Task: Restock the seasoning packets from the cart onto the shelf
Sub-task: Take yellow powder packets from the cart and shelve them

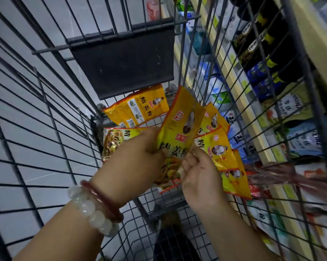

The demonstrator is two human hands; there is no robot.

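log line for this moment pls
stage: picking from cart | left hand + right hand: grip one yellow packet | shelf: right

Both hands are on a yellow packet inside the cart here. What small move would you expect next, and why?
Probably lifting the held packet up over the cart's right side toward the shelf. Left hand and right hand both grip its lower end, it is raised above the other packets, and the shelf lies just beyond that side.

Head view: looks steeply down and forward, close above the cart (45, 129).
Right edge: shelf (253, 113) seen through the cart's wire side.
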